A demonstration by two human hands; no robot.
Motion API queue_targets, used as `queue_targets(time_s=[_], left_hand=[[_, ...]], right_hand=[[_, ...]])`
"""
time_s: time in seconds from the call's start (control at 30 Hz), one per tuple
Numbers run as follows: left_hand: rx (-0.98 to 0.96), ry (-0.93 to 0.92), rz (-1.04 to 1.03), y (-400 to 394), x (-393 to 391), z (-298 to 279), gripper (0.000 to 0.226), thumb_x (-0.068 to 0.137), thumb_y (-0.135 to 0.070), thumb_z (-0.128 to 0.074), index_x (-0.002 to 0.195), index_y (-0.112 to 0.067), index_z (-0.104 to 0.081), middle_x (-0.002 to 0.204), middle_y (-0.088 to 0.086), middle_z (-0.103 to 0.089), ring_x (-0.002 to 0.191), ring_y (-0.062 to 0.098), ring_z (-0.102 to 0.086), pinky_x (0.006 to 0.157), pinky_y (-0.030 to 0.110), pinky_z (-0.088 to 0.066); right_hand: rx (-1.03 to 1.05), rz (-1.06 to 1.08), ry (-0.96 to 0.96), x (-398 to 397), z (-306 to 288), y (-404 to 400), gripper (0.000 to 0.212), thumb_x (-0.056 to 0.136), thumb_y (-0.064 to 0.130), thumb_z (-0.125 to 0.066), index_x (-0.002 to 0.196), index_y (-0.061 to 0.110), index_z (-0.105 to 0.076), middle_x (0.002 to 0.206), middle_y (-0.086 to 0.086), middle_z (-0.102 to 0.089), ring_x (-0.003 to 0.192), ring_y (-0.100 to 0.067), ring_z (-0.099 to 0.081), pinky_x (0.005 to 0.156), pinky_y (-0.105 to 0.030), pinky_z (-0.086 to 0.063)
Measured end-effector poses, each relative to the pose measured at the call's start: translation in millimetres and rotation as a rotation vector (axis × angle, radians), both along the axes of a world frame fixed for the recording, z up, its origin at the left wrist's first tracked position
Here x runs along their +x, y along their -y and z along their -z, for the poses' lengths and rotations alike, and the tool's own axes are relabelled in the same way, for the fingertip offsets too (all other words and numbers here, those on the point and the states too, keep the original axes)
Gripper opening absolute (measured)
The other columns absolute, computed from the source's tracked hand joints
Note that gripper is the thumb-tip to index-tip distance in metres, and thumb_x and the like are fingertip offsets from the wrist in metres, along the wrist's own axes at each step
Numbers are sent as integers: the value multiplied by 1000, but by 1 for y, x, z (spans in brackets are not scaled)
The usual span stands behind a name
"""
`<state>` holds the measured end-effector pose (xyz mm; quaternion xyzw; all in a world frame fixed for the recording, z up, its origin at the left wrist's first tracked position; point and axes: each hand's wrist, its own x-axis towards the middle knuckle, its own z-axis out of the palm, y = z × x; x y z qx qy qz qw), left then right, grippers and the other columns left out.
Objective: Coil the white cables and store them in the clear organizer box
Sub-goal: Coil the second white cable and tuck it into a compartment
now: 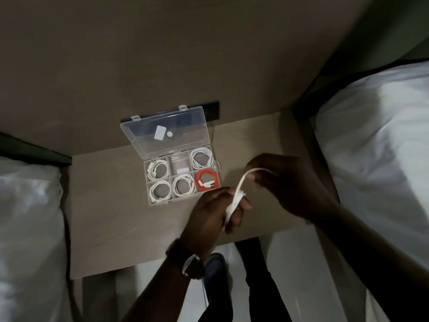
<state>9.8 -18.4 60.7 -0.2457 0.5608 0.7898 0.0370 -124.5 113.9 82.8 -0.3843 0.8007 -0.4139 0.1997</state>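
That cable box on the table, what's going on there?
A person is winding a white cable around the left hand, with the right hand feeding the loose end. The clear organizer box sits open on the wooden table. Four compartments already hold coiled white cables, one holds an orange cable, and the top middle one has no coil in it.

Bare forearms; dark wristwatch (192,266) on left wrist; dark trousers (255,275); blue perforated shoe (214,263).
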Motion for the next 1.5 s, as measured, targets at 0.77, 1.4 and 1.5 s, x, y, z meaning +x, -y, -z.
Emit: queue_targets(time_s=[0.77,1.4,1.5], left_hand=[[120,176,-596,13,17,10,50,91,-51,-52,55,-16,-58,41,-4,-42,36,11,-40,40,19,-30],[-1012,332,-192,144,-18,129,27,96,-17,-49,106,-7,-72,104,22,-69,102,38,-59,90,42,-45],[-1008,437,-214,161,-33,140,25,93,-11,-52,107,-9,-72,114,21,-65,108,35,-58,90,27,-39]], right_hand=[[-89,202,905,71,35,45,17,81,-3,-60,80,8,-73,81,-24,-72,75,-28,-66,75,-43,-52],[-38,507,956,15,127,181,15,84,-6,-65,74,3,-58,75,-16,-58,70,-26,-57,70,-38,-50],[71,496,636,9,153,199,18,80,7,-74,66,13,-65,76,-11,-66,74,-26,-62,78,-42,-53]])
